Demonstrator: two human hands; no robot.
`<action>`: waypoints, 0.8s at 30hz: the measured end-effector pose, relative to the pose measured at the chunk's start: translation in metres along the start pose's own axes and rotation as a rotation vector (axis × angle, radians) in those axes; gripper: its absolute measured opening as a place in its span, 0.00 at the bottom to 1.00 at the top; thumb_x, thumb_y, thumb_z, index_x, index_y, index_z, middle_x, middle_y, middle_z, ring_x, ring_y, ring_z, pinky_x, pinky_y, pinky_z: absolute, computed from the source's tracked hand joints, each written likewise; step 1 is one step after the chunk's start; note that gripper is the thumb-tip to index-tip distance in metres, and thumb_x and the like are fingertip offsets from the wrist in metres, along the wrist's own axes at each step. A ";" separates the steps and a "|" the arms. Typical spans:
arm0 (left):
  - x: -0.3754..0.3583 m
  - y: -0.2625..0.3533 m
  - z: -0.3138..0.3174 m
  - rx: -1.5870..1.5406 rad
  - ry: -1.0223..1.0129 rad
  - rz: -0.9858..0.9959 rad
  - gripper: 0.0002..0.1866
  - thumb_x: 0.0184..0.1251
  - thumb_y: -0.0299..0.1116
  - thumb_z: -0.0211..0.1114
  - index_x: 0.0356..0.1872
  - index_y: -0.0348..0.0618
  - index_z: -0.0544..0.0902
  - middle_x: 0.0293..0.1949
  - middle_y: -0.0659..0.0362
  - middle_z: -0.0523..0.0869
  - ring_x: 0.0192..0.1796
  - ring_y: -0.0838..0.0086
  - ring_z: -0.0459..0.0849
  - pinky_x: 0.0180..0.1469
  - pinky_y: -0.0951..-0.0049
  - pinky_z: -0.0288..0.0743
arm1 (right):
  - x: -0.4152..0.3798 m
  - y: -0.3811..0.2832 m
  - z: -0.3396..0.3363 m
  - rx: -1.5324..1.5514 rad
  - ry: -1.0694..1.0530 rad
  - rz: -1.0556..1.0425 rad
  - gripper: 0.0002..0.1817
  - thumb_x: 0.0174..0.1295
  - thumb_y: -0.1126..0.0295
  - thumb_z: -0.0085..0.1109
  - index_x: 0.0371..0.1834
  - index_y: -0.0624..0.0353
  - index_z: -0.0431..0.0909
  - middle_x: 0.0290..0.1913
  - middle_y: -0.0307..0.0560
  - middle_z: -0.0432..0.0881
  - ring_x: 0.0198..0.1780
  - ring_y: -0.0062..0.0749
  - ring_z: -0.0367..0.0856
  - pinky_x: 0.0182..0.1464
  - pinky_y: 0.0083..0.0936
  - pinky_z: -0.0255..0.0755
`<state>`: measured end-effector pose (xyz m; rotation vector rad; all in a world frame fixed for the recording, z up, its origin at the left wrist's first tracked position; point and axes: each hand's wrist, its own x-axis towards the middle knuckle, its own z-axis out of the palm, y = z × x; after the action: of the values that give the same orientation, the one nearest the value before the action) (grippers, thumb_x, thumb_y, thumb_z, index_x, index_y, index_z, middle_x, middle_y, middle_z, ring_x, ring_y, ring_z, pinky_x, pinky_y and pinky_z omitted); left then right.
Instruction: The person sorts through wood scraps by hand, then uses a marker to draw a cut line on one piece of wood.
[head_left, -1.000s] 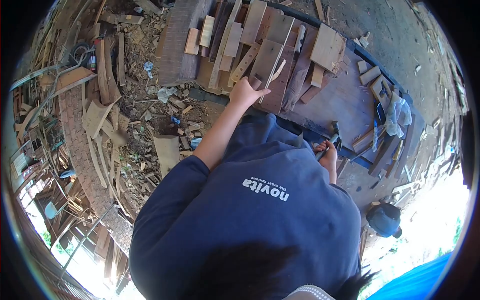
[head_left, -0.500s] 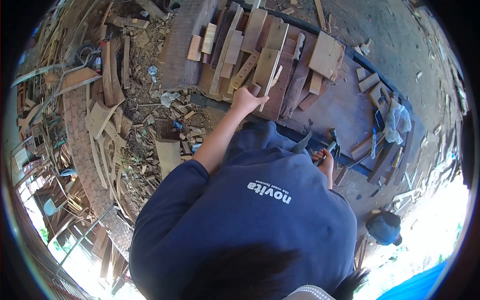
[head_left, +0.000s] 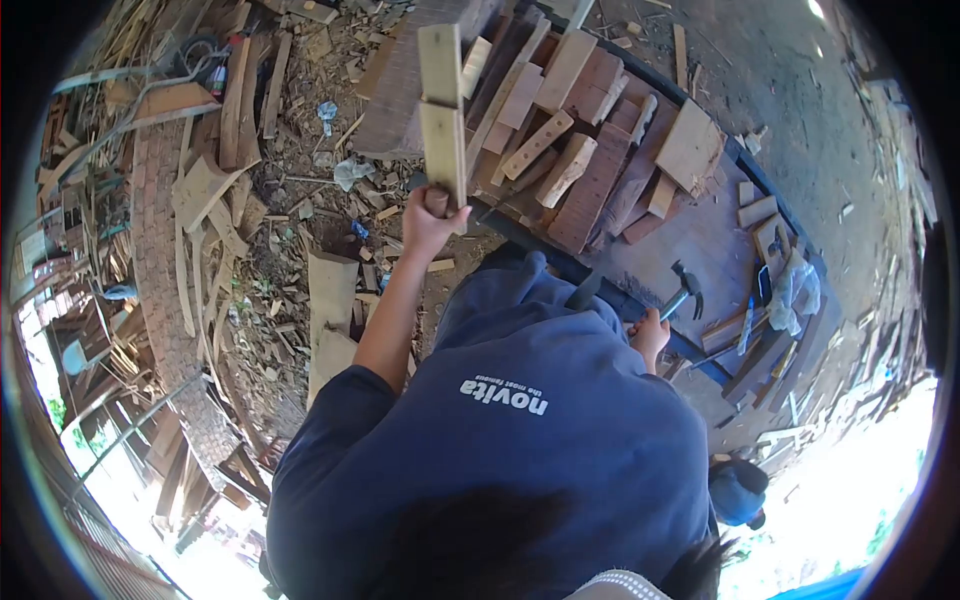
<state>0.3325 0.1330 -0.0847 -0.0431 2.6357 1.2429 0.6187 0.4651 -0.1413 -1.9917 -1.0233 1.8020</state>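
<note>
Hammer (head_left: 679, 298) in right grip (head_left: 652, 332); wood piece (head_left: 442, 138) in left grip (head_left: 430, 224).

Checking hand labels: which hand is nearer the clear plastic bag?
Right. The right hand, gripping the hammer, is left of the plastic bag in the picture; the left hand, holding the wooden piece, is much farther left.

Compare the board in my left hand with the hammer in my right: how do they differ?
The board is pale wood, while the hammer has a dark, clawed head.
The board looks longer and straight-sided; the hammer looks shorter, its head set across the handle.
The board points almost straight up the picture, whereas the hammer slants up to the right.
Both are held one-handed, the board in the left hand, the hammer in the right hand.
</note>
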 end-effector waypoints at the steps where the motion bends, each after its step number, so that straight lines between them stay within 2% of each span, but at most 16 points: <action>1: -0.003 -0.006 -0.010 0.008 0.009 -0.031 0.36 0.40 0.43 0.83 0.49 0.33 0.77 0.43 0.48 0.86 0.45 0.62 0.86 0.49 0.66 0.79 | -0.007 -0.006 0.013 -0.080 -0.046 -0.103 0.07 0.61 0.71 0.56 0.32 0.59 0.68 0.19 0.37 0.67 0.15 0.22 0.64 0.15 0.24 0.59; 3: -0.008 -0.035 -0.021 0.015 0.044 -0.073 0.38 0.40 0.43 0.83 0.51 0.33 0.75 0.45 0.48 0.85 0.46 0.60 0.86 0.50 0.64 0.79 | -0.016 -0.019 0.043 -0.278 -0.107 -0.305 0.07 0.61 0.70 0.57 0.33 0.57 0.68 0.19 0.35 0.66 0.15 0.21 0.63 0.14 0.23 0.58; 5: -0.019 -0.050 -0.030 0.033 0.091 -0.084 0.39 0.40 0.43 0.83 0.52 0.33 0.75 0.45 0.47 0.84 0.47 0.59 0.85 0.50 0.63 0.78 | -0.036 -0.041 0.086 -0.264 -0.257 -0.365 0.06 0.62 0.71 0.56 0.31 0.56 0.69 0.19 0.34 0.66 0.15 0.19 0.64 0.15 0.22 0.59; 7: -0.038 -0.046 -0.042 0.113 0.125 -0.151 0.39 0.39 0.44 0.83 0.52 0.34 0.74 0.47 0.45 0.83 0.50 0.56 0.84 0.53 0.61 0.77 | -0.054 -0.066 0.133 -0.277 -0.447 -0.242 0.07 0.62 0.72 0.57 0.30 0.56 0.69 0.20 0.33 0.67 0.15 0.18 0.64 0.16 0.21 0.60; 9: -0.056 -0.046 -0.049 0.123 0.123 -0.205 0.39 0.39 0.44 0.83 0.52 0.35 0.74 0.48 0.45 0.83 0.51 0.56 0.83 0.53 0.61 0.77 | -0.044 -0.061 0.176 -0.343 -0.568 -0.262 0.07 0.62 0.71 0.57 0.29 0.56 0.70 0.20 0.34 0.68 0.16 0.18 0.65 0.17 0.20 0.60; 10: -0.063 -0.047 -0.052 0.138 0.110 -0.252 0.39 0.39 0.44 0.83 0.52 0.36 0.74 0.48 0.45 0.83 0.52 0.56 0.83 0.53 0.61 0.77 | -0.046 -0.057 0.197 -0.372 -0.588 -0.281 0.07 0.62 0.71 0.57 0.29 0.57 0.70 0.20 0.34 0.68 0.16 0.19 0.65 0.17 0.20 0.61; 16: -0.093 -0.063 -0.063 0.241 0.104 -0.248 0.41 0.37 0.48 0.82 0.53 0.40 0.73 0.52 0.50 0.81 0.53 0.55 0.82 0.52 0.59 0.77 | -0.074 -0.025 0.292 -0.424 -0.732 -0.286 0.06 0.62 0.71 0.56 0.30 0.59 0.72 0.21 0.37 0.71 0.17 0.20 0.68 0.18 0.21 0.65; 21: -0.088 -0.052 -0.071 0.317 0.032 -0.230 0.41 0.38 0.50 0.81 0.54 0.43 0.73 0.51 0.54 0.80 0.53 0.57 0.83 0.51 0.59 0.79 | -0.077 -0.012 0.308 -0.443 -0.741 -0.250 0.06 0.63 0.70 0.55 0.31 0.61 0.73 0.23 0.42 0.75 0.19 0.25 0.73 0.21 0.23 0.69; 23: -0.083 -0.042 -0.073 0.333 0.004 -0.193 0.41 0.38 0.50 0.81 0.55 0.44 0.73 0.51 0.54 0.80 0.53 0.58 0.83 0.50 0.59 0.79 | -0.067 -0.010 0.300 -0.573 -0.734 -0.348 0.09 0.64 0.69 0.55 0.39 0.65 0.77 0.31 0.47 0.81 0.28 0.28 0.80 0.29 0.26 0.75; 24: -0.080 -0.035 -0.072 0.354 -0.024 -0.149 0.41 0.39 0.49 0.81 0.55 0.44 0.73 0.52 0.54 0.81 0.53 0.58 0.83 0.51 0.59 0.79 | -0.062 -0.007 0.293 -0.571 -0.726 -0.351 0.09 0.64 0.69 0.55 0.39 0.65 0.77 0.31 0.47 0.81 0.28 0.28 0.80 0.29 0.26 0.75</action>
<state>0.4010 0.0498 -0.0491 -0.1603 2.7323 0.7151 0.3399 0.3550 -0.1467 -1.2173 -2.1430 2.2243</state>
